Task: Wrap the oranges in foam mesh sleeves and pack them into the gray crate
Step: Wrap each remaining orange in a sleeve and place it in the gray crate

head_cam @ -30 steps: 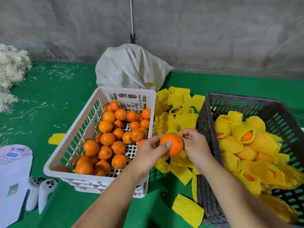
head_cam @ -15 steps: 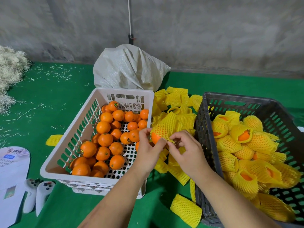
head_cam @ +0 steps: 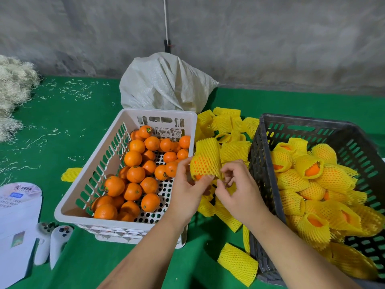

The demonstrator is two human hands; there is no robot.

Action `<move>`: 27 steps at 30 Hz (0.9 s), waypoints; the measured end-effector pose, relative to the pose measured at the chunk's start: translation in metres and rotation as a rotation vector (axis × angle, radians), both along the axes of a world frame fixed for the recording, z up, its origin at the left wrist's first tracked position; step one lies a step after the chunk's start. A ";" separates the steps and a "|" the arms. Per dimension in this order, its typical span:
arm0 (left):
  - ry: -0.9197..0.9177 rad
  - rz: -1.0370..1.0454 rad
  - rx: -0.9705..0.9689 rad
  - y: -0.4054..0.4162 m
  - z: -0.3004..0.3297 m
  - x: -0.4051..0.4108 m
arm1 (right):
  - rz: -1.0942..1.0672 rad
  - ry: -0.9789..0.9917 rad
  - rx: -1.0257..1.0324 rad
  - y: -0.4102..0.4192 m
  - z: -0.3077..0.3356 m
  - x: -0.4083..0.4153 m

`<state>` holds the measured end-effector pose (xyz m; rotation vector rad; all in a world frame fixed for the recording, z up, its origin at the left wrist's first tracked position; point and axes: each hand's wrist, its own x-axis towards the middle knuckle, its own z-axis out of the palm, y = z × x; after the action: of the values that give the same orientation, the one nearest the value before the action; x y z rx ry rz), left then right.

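Observation:
An orange in a yellow foam mesh sleeve is held up between the two crates. My left hand grips it from the left and below. My right hand pinches the sleeve's lower edge with curled fingers. The white crate on the left holds several bare oranges. The gray crate on the right holds several sleeved oranges. Loose empty sleeves lie in a pile between the crates.
A white woven sack sits behind the white crate. One sleeve lies near the gray crate's front corner, another left of the white crate. Two white controllers and a paper card lie at the front left. Straw is piled far left.
A second ago the orange was bare in my hands. The sleeve has since been pulled down over it and now covers nearly all of it.

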<state>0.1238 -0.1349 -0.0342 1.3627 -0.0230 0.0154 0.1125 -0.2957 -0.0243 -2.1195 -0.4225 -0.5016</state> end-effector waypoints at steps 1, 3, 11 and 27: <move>0.004 0.008 0.026 -0.001 0.001 -0.001 | -0.018 0.097 0.021 -0.001 -0.001 0.001; 0.013 0.000 0.074 0.000 0.001 -0.002 | -0.020 0.211 0.023 -0.003 -0.003 0.005; -0.060 -0.176 0.184 0.004 -0.003 -0.001 | -0.139 0.038 0.053 -0.005 0.001 0.010; -0.075 -0.100 0.252 0.007 -0.006 0.002 | -0.006 0.172 -0.018 -0.004 -0.002 0.004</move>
<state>0.1255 -0.1274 -0.0406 1.6111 -0.1602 -0.0213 0.1162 -0.2993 -0.0267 -2.1613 -0.3228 -0.3164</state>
